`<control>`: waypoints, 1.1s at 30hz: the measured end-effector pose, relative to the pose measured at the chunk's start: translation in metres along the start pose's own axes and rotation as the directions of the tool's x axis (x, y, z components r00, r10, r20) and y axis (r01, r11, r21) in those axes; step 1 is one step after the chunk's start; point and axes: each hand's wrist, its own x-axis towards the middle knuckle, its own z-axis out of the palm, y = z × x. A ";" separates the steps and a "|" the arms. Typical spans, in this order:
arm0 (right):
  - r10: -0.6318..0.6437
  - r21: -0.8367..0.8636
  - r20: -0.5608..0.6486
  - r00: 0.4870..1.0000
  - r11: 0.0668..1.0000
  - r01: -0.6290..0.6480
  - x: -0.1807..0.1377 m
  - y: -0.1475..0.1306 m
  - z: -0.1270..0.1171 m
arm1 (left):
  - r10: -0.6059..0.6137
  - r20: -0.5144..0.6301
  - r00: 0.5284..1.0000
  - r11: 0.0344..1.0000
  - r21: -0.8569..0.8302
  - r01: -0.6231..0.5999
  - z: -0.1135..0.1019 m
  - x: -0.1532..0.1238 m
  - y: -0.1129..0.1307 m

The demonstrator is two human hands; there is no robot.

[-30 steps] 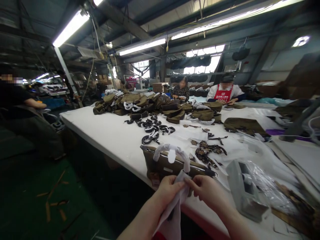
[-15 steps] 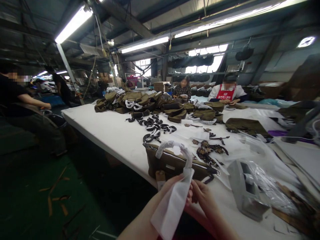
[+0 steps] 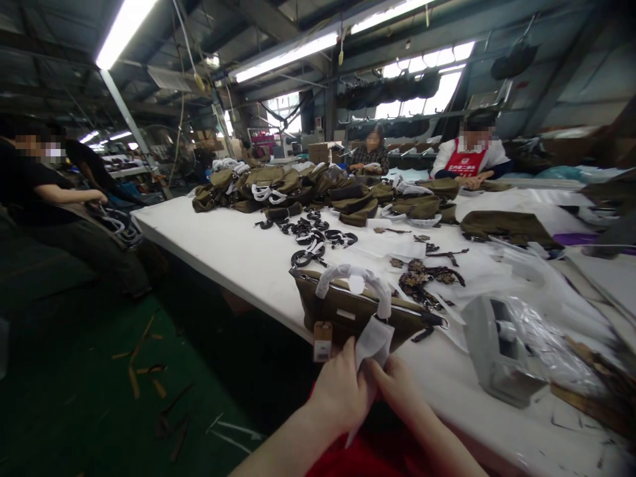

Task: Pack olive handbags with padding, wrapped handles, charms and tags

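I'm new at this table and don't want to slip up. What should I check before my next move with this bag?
1. Grip on the white sheet: ok, left hand and right hand both hold it.
2. Wrapping on the handle: ok, its raised arch is covered in white.
3. Sheet fastened to the handle: cannot tell, the join is unclear.
4. Bag well supported: cannot tell, its underside is hidden.
5. Tag free of the hands: ok, it hangs at the bag's front.
6. Grey dispenser clear of the hands: ok, it sits apart, to the right.
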 end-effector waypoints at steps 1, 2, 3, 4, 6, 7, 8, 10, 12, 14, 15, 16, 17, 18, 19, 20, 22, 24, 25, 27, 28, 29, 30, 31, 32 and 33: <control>-0.011 0.010 -0.012 1.000 1.000 0.011 0.001 0.000 0.003 | 0.001 -0.020 1.000 0.990 0.143 0.002 0.006 -0.004 0.002; -0.025 0.024 -0.018 1.000 0.999 0.025 0.001 0.000 0.004 | 0.002 -0.028 1.000 0.960 0.278 0.006 0.013 -0.007 0.002; -0.038 0.040 -0.020 0.999 0.998 0.038 0.000 -0.002 0.006 | 0.008 -0.033 0.999 0.918 0.397 0.006 0.021 -0.010 0.001; -0.049 0.056 -0.014 0.999 0.997 0.050 -0.003 -0.003 0.006 | 0.020 -0.040 0.999 0.872 0.490 0.002 0.027 -0.012 -0.001; -0.067 0.101 0.009 0.998 0.993 0.065 -0.010 -0.007 0.006 | 0.049 -0.058 0.997 0.799 0.601 -0.004 0.038 -0.013 -0.007; -0.067 0.129 0.023 0.997 0.990 0.064 -0.013 -0.010 0.006 | 0.059 -0.066 0.996 0.777 0.629 -0.005 0.040 -0.013 -0.009; -0.062 0.156 0.035 0.997 0.986 0.056 -0.016 -0.012 0.005 | 0.070 -0.073 0.995 0.763 0.646 -0.007 0.041 -0.013 -0.011; -0.047 0.191 0.061 0.997 0.981 0.034 -0.018 -0.015 0.005 | 0.089 -0.080 0.993 0.748 0.664 -0.013 0.039 -0.014 -0.010; -0.015 0.187 0.066 0.998 0.982 0.003 -0.015 -0.018 0.006 | 0.118 -0.069 0.991 0.746 0.665 -0.043 0.034 -0.018 -0.006; 0.051 0.187 0.033 0.998 0.981 -0.056 -0.010 -0.019 0.008 | 0.163 -0.055 0.985 0.765 0.638 -0.091 0.027 -0.023 -0.002; 0.085 0.199 0.015 0.996 0.976 -0.086 -0.008 -0.020 0.009 | 0.189 -0.055 0.980 0.785 0.608 -0.118 0.023 -0.026 -0.001; 0.112 0.218 0.003 0.994 0.970 -0.110 -0.006 -0.020 0.010 | 0.220 -0.058 0.974 0.813 0.563 -0.150 0.018 -0.029 -0.002; 0.129 0.243 0.001 0.992 0.962 -0.125 -0.004 -0.020 0.010 | 0.252 -0.075 0.965 0.846 0.502 -0.182 0.013 -0.031 -0.003; 0.133 0.272 0.003 0.991 0.954 -0.129 -0.004 -0.020 0.011 | 0.279 -0.117 0.953 0.881 0.427 -0.206 0.007 -0.034 -0.005; 0.129 0.304 0.004 0.992 0.945 -0.124 -0.004 -0.021 0.012 | 0.288 -0.182 0.940 0.915 0.342 -0.215 0.001 -0.037 -0.008; 0.126 0.340 0.004 0.992 0.933 -0.120 -0.005 -0.022 0.012 | 0.273 -0.255 0.928 0.946 0.245 -0.212 -0.005 -0.039 -0.012; 0.146 0.418 0.003 0.989 0.898 -0.134 -0.006 -0.025 0.014 | 0.150 -0.372 0.916 0.988 0.021 -0.154 -0.017 -0.045 -0.017; 0.168 0.499 0.009 0.986 0.854 -0.150 -0.008 -0.029 0.017 | 0.003 -0.349 0.937 0.977 -0.199 -0.077 -0.025 -0.051 -0.021; 0.175 0.535 0.015 0.984 0.831 -0.156 -0.009 -0.032 0.018 | -0.040 -0.291 0.956 0.957 -0.287 -0.047 -0.028 -0.053 -0.022; 0.165 0.575 0.026 0.986 0.804 -0.149 -0.011 -0.036 0.021 | -0.046 -0.183 0.982 0.925 -0.378 -0.027 -0.031 -0.058 -0.024; 0.148 0.576 0.032 0.988 0.805 -0.139 -0.012 -0.037 0.022 | -0.014 -0.154 0.988 0.923 -0.381 -0.047 -0.031 -0.060 -0.025; 0.132 0.570 0.037 0.991 0.812 -0.130 -0.012 -0.038 0.023 | 0.033 -0.137 0.990 0.928 -0.363 -0.081 -0.032 -0.061 -0.027; 0.119 0.556 0.039 0.992 0.822 -0.121 -0.013 -0.038 0.022 | 0.081 -0.125 0.989 0.935 -0.333 -0.119 -0.033 -0.062 -0.030; 0.111 0.541 0.038 0.993 0.833 -0.114 -0.013 -0.038 0.021 | 0.124 -0.103 0.987 0.942 -0.300 -0.150 -0.033 -0.063 -0.033; 0.105 0.528 0.034 0.994 0.843 -0.108 -0.013 -0.037 0.020 | 0.150 -0.081 0.985 0.946 -0.277 -0.167 -0.034 -0.063 -0.037; 0.101 0.517 0.029 0.994 0.850 -0.102 -0.012 -0.035 0.019 | 0.154 -0.057 0.986 0.948 -0.274 -0.164 -0.035 -0.062 -0.042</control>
